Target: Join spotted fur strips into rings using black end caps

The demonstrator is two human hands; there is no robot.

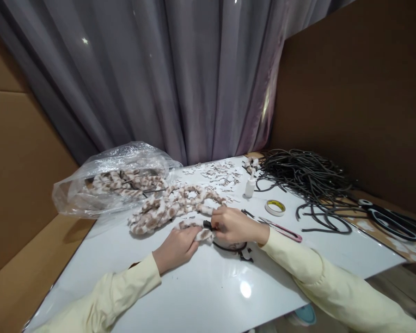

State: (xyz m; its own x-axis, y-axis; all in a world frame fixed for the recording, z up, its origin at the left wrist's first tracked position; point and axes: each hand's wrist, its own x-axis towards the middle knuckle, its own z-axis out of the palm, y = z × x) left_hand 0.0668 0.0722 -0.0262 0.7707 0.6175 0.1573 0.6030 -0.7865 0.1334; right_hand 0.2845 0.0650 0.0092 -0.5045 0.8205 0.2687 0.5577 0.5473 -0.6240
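Observation:
My left hand (178,247) is closed on a white and brown fluffy fabric tube (204,236) just above the white tabletop. My right hand (230,224) is closed at the tube's right end, where a short black piece (207,224) shows between the hands. What the right fingertips pinch is mostly hidden. Under the right hand a black cord loop (229,249) curves along the table, with small black and white bits (246,254) beside it. Behind my hands lies a heap of similar fluffy rings (159,210).
A clear plastic bag (125,157) of fluffy pieces stands back left. Fabric scraps (222,173) lie behind. To the right are a white bottle (249,187), a tape roll (275,207), pink-handled tweezers (284,231), black cords (301,173) and large scissors (391,222). Cardboard walls flank the table.

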